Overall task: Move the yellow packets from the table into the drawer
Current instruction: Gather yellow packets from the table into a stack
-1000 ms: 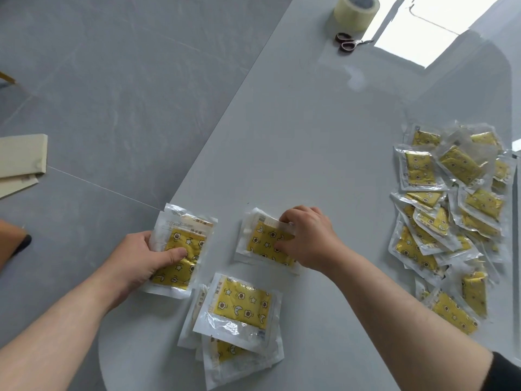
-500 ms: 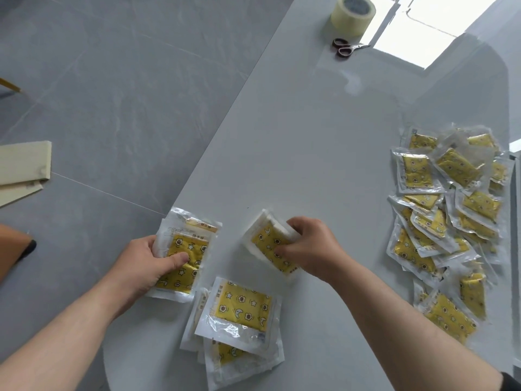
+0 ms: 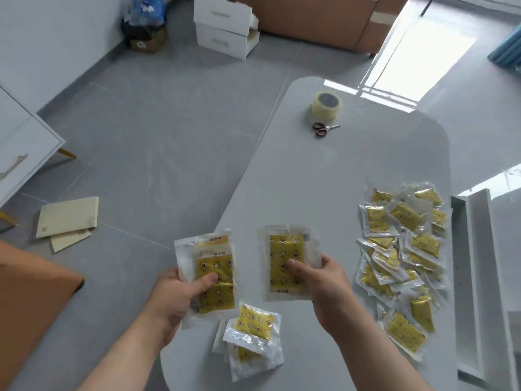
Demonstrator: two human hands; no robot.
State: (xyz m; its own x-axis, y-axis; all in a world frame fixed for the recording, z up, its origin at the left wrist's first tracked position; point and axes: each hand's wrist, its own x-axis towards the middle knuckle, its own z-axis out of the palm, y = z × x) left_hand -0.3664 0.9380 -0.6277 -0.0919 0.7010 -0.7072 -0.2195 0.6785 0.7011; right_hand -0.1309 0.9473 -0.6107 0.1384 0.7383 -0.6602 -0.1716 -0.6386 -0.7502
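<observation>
My left hand [image 3: 180, 299] grips a small stack of yellow packets [image 3: 210, 266] over the table's left edge, thumb on top. A second stack of yellow packets [image 3: 286, 258] is lifted off the grey table [image 3: 324, 179] in my right hand [image 3: 324, 283]. Between my wrists a short pile of packets [image 3: 252, 334] lies on the table. A big loose heap of packets [image 3: 403, 255] spreads at the right. A white drawer unit [image 3: 225, 26] stands on the floor far away; a white drawer-like box edge [image 3: 473, 277] shows at the table's right.
A tape roll [image 3: 327, 105] and small scissors [image 3: 324, 128] lie at the table's far end. On the floor are beige envelopes [image 3: 66, 218], a white cabinet [image 3: 19, 153] at left, a brown thing [image 3: 28, 300] near left, a bin bag [image 3: 143, 21] and cardboard boxes [image 3: 318, 18].
My right hand has picked its packets up off the table and turned them upright. The view has tilted up, showing the room and the drawer unit.
</observation>
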